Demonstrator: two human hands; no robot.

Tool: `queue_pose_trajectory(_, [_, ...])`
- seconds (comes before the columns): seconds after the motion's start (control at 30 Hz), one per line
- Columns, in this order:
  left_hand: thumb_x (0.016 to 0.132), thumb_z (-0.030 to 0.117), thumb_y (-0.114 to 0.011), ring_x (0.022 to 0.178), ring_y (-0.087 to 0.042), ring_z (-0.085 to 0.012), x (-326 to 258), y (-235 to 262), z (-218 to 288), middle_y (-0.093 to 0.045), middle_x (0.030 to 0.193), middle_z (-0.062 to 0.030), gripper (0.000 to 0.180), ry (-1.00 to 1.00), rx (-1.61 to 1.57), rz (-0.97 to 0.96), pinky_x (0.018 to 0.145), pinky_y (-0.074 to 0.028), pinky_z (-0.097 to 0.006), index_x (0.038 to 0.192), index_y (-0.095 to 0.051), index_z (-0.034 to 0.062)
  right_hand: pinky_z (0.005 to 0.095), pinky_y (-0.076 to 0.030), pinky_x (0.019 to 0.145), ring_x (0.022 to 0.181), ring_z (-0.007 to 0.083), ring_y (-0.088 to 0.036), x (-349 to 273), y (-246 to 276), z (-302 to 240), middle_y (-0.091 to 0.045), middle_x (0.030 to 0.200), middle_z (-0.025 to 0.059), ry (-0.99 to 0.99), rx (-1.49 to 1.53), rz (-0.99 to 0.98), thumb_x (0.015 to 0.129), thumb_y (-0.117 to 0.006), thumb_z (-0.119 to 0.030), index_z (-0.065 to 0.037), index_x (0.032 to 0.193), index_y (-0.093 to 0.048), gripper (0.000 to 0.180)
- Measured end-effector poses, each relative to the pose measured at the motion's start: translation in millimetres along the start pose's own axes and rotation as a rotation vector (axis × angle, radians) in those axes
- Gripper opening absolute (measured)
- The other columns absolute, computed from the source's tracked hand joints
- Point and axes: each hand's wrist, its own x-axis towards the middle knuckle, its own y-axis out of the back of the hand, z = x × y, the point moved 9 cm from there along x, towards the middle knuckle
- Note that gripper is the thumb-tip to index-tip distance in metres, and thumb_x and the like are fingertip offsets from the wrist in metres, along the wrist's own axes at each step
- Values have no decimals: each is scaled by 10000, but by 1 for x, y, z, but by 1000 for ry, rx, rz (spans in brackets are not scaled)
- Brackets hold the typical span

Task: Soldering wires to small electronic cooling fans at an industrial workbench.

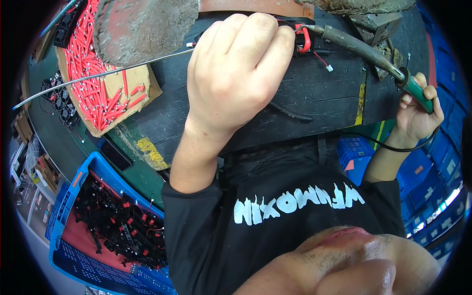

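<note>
My left hand (241, 73) is closed over the black bench, back of the hand upward, with a long silver solder wire (123, 70) running out of it to the left. Just beyond its knuckles lies a black part with a thick red wire (306, 40), partly covered by my fingers. A thin lead with a white plug (328, 67) trails from near that part. My right hand (418, 110) grips the green handle of a soldering iron (364, 54). The iron's tip sits at the red wire, beside my left fingers; actual contact is hard to make out.
Cardboard (152, 83) holds a heap of short red wires (93, 73) at left, near black fans (64, 103) and a dark phone (115, 153). A blue crate (64, 246) of black parts stands lower left. Crusty grey metal (147, 32) overhangs the top. The iron's cord (393, 147) hangs right.
</note>
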Motion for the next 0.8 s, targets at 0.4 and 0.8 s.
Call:
queue_pose_trajectory(0.4, [658, 26, -679, 772, -659, -242, 0, 2, 1, -651, 880, -94, 275, -21, -22, 19, 647, -526, -331, 923, -746, -6, 316, -558, 528, 691, 292, -693, 0, 3, 3, -639, 1137, 224, -9, 7, -5, 987, -403, -332, -43, 958, -694, 411])
queue_pose_trajectory(0.8, [678, 112, -707, 837, -642, -217, -3, 5, 0, -633, 941, -57, 224, 1, 7, 96, 703, -519, -333, 892, -688, 50, 309, -559, 530, 688, 291, -694, 1, 8, 4, -630, 1125, 225, -21, 42, 27, 977, -416, -335, -49, 946, -690, 397])
